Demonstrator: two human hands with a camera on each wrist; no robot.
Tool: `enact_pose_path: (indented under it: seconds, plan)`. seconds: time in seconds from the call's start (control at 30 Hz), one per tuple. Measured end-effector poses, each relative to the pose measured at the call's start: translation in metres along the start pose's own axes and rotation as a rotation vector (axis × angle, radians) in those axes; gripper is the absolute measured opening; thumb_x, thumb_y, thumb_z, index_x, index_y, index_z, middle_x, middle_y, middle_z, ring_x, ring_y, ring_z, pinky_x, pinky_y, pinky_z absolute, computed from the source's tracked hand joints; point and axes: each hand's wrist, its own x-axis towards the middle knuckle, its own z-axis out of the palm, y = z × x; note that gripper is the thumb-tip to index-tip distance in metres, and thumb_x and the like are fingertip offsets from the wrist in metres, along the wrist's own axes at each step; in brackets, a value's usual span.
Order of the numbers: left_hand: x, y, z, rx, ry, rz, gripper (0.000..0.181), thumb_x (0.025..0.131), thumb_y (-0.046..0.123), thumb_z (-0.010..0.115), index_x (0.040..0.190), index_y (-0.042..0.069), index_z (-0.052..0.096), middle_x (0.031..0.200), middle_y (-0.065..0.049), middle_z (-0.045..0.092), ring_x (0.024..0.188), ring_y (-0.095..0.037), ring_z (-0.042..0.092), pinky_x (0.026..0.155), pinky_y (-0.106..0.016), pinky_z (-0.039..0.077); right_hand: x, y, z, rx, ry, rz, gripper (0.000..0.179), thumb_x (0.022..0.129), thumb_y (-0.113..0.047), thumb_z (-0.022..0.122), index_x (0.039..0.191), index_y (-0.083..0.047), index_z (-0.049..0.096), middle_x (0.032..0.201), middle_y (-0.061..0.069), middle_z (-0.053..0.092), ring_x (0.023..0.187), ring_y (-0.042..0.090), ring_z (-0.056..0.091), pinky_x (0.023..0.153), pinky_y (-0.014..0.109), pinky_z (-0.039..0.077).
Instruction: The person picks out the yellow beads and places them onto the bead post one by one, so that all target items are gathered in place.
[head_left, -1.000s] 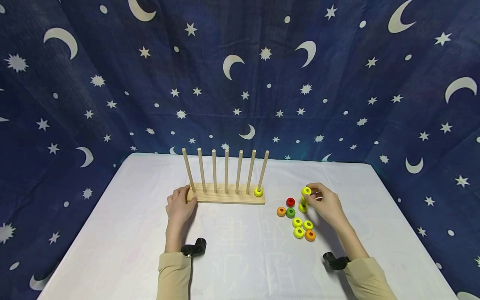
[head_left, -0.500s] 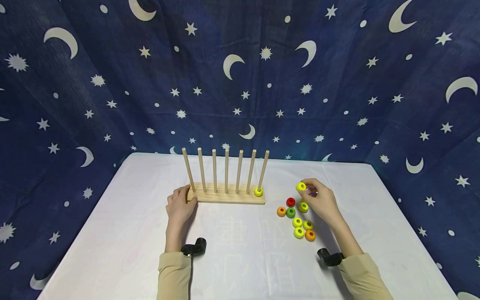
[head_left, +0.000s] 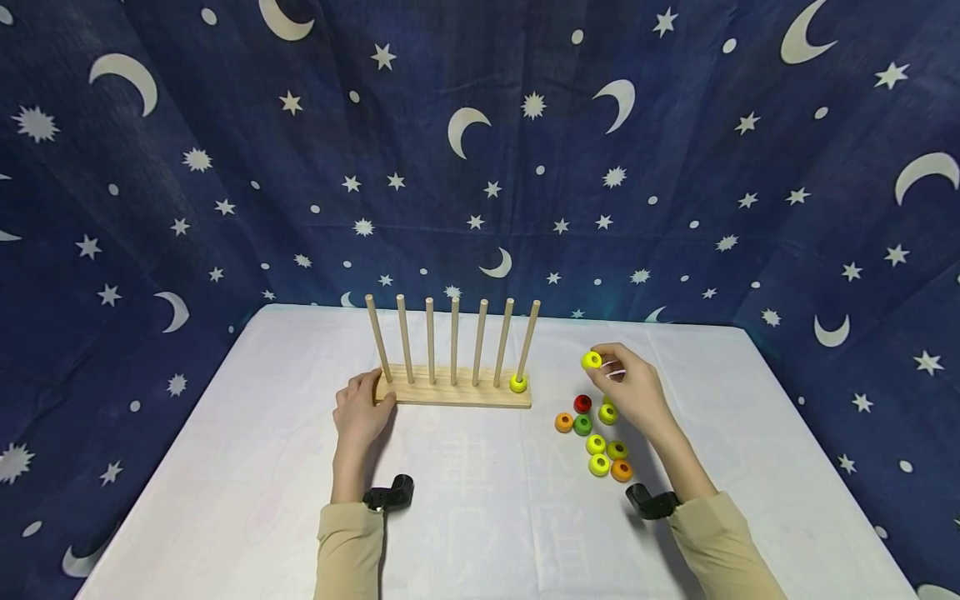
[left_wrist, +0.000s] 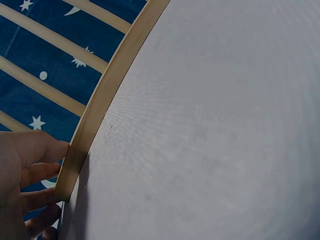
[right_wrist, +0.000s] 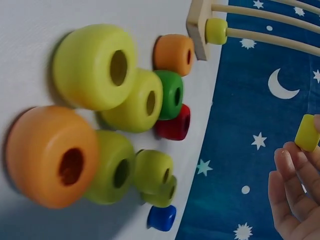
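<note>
My left hand (head_left: 362, 410) grips the left end of a wooden peg rack (head_left: 453, 398), its thumb at the front edge in the left wrist view. Upright dowels stand in a row on the rack, and a yellow bead (head_left: 518, 384) sits at the foot of the rightmost one. To the right, above the table, my right hand (head_left: 636, 392) pinches another yellow bead (head_left: 587, 362) between thumb and fingertips. The held bead (right_wrist: 306, 134) also shows at the right edge of the right wrist view, clear of the loose beads.
Loose beads lie right of the rack: a red one (head_left: 582, 405), a green one (head_left: 582, 427), an orange one (head_left: 561, 425), several yellow ones and a second orange bead (head_left: 622, 477). A blue bead (right_wrist: 161, 220) shows in the right wrist view. Behind the white table (head_left: 262, 467) hangs a starry cloth.
My right hand has lifted the yellow bead up off the loose group and carried it left, toward the rack. My left hand stays on the rack.
</note>
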Motion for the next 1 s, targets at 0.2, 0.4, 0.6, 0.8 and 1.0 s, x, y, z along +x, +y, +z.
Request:
enact_pose_path:
  seconds: [0.2,0.4,0.6,0.8,1.0]
  plan:
    - [0.001,0.0,0.001,-0.002,0.002,0.0,0.056,0.091,0.023,0.056,0.143,0.007,0.042,0.145,-0.021,0.04,0.134,-0.042,0.027,0.105,-0.06,0.023,0.006,-0.011,-0.001,0.014,0.003,-0.035,0.034,0.09,-0.017,0.064,0.122,-0.008,0.06,0.109,0.014,0.066,0.099,0.028,0.061,0.088,0.044,0.052]
    - [0.001,0.0,0.0,-0.005,0.001,0.002,0.057,0.091,0.023,0.056,0.143,0.006,0.042,0.145,-0.021,0.04,0.134,-0.043,0.027,0.105,-0.06,0.023,0.012,-0.022,-0.002,0.015,-0.004,-0.042,0.034,0.09,-0.018,0.064,0.122,-0.008,0.06,0.11,0.014,0.065,0.1,0.028,0.061,0.089,0.044,0.052]
    - [0.0,0.0,-0.001,-0.001,-0.005,0.0,0.057,0.091,0.023,0.056,0.143,0.006,0.042,0.145,-0.021,0.04,0.134,-0.043,0.027,0.105,-0.061,0.023,0.017,-0.033,-0.002,0.017,0.002,-0.067,0.035,0.089,-0.019,0.065,0.122,-0.008,0.06,0.11,0.014,0.066,0.099,0.029,0.062,0.088,0.045,0.053]
    - [0.0,-0.001,-0.001,-0.002,-0.001,0.005,0.056,0.091,0.022,0.056,0.143,0.006,0.043,0.145,-0.021,0.04,0.133,-0.043,0.028,0.105,-0.061,0.023,0.021,-0.04,-0.002,0.012,0.007,-0.1,0.036,0.089,-0.018,0.065,0.123,-0.008,0.06,0.112,0.014,0.066,0.098,0.029,0.063,0.087,0.044,0.053]
    - [0.0,0.0,-0.001,-0.004,0.003,0.003,0.056,0.091,0.023,0.056,0.143,0.006,0.043,0.145,-0.021,0.04,0.134,-0.042,0.028,0.105,-0.06,0.023,0.024,-0.047,-0.004,0.019,0.01,-0.136,0.035,0.089,-0.017,0.066,0.122,-0.007,0.06,0.109,0.014,0.066,0.097,0.029,0.063,0.087,0.044,0.052]
